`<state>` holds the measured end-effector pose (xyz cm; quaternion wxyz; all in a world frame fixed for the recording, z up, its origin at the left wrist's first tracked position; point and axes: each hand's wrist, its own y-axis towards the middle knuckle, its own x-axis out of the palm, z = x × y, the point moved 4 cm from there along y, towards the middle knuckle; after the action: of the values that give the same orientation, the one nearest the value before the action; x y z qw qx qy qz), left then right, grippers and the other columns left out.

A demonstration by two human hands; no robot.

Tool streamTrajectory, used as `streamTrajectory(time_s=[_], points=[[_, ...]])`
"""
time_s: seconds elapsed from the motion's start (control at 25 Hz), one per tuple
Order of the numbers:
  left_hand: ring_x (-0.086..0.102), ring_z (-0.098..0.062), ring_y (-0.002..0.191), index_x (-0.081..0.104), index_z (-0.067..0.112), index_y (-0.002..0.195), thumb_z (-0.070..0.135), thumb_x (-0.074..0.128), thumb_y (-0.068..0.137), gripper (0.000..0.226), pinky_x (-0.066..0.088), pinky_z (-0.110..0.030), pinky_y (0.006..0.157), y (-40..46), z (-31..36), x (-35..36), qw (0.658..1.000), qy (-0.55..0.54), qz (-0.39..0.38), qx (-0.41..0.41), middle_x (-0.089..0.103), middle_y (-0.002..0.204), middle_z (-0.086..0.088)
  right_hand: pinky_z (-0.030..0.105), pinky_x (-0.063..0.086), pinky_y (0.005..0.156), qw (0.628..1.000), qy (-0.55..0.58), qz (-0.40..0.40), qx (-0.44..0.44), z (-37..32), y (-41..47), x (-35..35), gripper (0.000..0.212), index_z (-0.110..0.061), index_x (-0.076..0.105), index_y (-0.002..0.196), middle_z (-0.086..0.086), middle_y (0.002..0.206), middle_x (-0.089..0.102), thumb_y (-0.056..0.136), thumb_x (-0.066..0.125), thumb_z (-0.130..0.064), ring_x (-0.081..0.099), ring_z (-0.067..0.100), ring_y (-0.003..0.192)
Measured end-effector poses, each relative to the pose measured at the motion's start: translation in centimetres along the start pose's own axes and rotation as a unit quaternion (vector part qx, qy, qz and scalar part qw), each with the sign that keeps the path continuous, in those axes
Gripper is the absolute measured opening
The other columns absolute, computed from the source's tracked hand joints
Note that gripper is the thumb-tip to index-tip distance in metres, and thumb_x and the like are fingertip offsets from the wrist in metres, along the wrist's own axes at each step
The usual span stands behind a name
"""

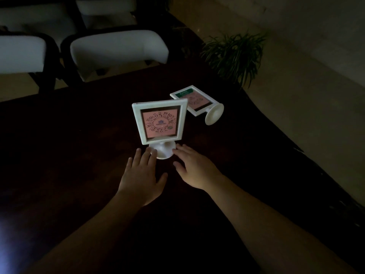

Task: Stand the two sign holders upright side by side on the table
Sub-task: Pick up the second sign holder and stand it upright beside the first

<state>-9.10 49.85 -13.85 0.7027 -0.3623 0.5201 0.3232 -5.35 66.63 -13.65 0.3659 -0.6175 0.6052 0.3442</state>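
A white sign holder [160,122] with a pink QR card stands upright on its round base in the middle of the dark table [79,155]. My left hand [142,177] lies flat with spread fingers, its fingertips touching the base from the left. On the other side my right hand [192,168] is spread flat too, fingertips at the base's right edge. Neither hand holds anything. A second white sign holder [197,102] lies on its back behind and to the right, its round base tipped toward the table's right edge.
Two white-cushioned chairs [118,48] stand past the table's far edge. A green potted plant [235,54] sits on the floor beyond the far right corner. The table's right edge runs diagonally close to the lying holder. The room is dim.
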Motion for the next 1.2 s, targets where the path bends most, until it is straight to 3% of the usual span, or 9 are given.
streamTrajectory(time_s=[0.12,0.2,0.36,0.52,0.64,0.76,0.92,1.08,1.2], points=[[0.038,-0.025,0.139,0.033,0.019,0.148,0.057,0.045,0.087,0.072,0.033,-0.038,0.11,-0.2,3.4,-2.0,0.991,-0.051,0.09,0.086,0.045,0.149,-0.005,0.035,0.049,0.095,0.994,0.005,0.097,0.047,1.9,0.4,-4.4,0.034,-0.02,0.061,0.125,0.001,0.126,0.064,0.095,0.055,-0.032,0.057,0.018,0.119],[0.052,-0.019,0.121,0.043,0.023,0.141,0.054,0.049,0.085,0.064,0.044,-0.031,0.094,0.6,6.2,-2.9,0.978,-0.135,0.103,0.125,0.056,0.131,0.0,0.036,0.054,0.086,0.984,0.044,0.142,0.098,3.6,0.8,-7.3,0.025,-0.019,0.066,0.113,0.0,0.11,0.069,0.093,0.057,-0.031,0.064,0.017,0.102],[0.06,-0.015,0.113,0.049,0.023,0.137,0.053,0.054,0.085,0.06,0.046,-0.031,0.091,5.1,10.9,-3.3,0.93,-0.368,0.009,0.018,0.064,0.124,0.003,0.031,0.054,0.069,0.948,0.125,0.193,0.221,7.1,2.2,-11.6,0.021,-0.018,0.069,0.1,0.0,0.094,0.073,0.091,0.056,-0.031,0.068,0.018,0.086],[0.059,-0.014,0.105,0.042,0.021,0.141,0.05,0.054,0.088,0.062,0.046,-0.032,0.082,9.5,14.4,-4.2,0.908,-0.419,-0.014,-0.015,0.062,0.126,0.001,0.024,0.043,0.063,0.913,0.171,0.228,0.292,10.5,4.9,-14.2,0.025,-0.018,0.066,0.111,0.003,0.11,0.068,0.09,0.057,-0.029,0.063,0.018,0.093],[0.057,-0.025,0.114,0.042,0.019,0.141,0.045,0.056,0.087,0.062,0.05,-0.043,0.091,12.0,14.8,-5.1,0.929,-0.368,0.042,0.006,0.056,0.129,-0.007,0.032,0.05,0.087,0.949,0.099,0.191,0.229,11.5,6.9,-15.3,0.038,-0.019,0.06,0.129,0.008,0.132,0.056,0.091,0.059,-0.015,0.058,0.024,0.114],[0.047,-0.03,0.122,0.04,0.016,0.143,0.04,0.058,0.087,0.064,0.044,-0.042,0.095,13.2,14.6,-5.4,0.953,-0.289,0.085,0.026,0.046,0.137,-0.011,0.041,0.042,0.106,0.989,-0.021,0.101,0.104,11.0,8.4,-15.0,0.052,-0.013,0.054,0.139,0.012,0.143,0.048,0.088,0.063,-0.005,0.048,0.028,0.129],[0.041,-0.031,0.129,0.035,0.012,0.146,0.032,0.053,0.09,0.062,0.042,-0.043,0.097,13.8,15.0,-5.5,0.955,-0.288,0.07,0.025,0.037,0.145,-0.012,0.043,0.049,0.095,0.99,-0.098,0.087,0.05,10.7,8.7,-14.2,0.035,-0.009,0.064,0.127,0.017,0.126,0.062,0.092,0.058,-0.006,0.059,0.032,0.114],[0.042,-0.037,0.128,0.028,0.002,0.146,0.027,0.048,0.097,0.059,0.043,-0.051,0.102,14.5,14.7,-5.7,0.915,-0.391,0.075,-0.07,0.029,0.146,-0.021,0.045,0.052,0.085,0.988,-0.098,0.116,-0.006,10.9,6.2,-13.9,0.027,-0.005,0.069,0.117,0.019,0.112,0.067,0.094,0.056,-0.006,0.064,0.033,0.102],[0.047,-0.039,0.123,0.029,-0.001,0.143,0.023,0.046,0.099,0.053,0.046,-0.048,0.1,15.3,14.5,-5.4,0.874,-0.448,0.053,-0.184,0.032,0.144,-0.023,0.043,0.055,0.078,0.978,-0.119,0.168,-0.042,11.4,3.0,-13.8,0.022,-0.005,0.072,0.108,0.016,0.1,0.071,0.089,0.063,-0.003,0.066,0.031,0.091]])
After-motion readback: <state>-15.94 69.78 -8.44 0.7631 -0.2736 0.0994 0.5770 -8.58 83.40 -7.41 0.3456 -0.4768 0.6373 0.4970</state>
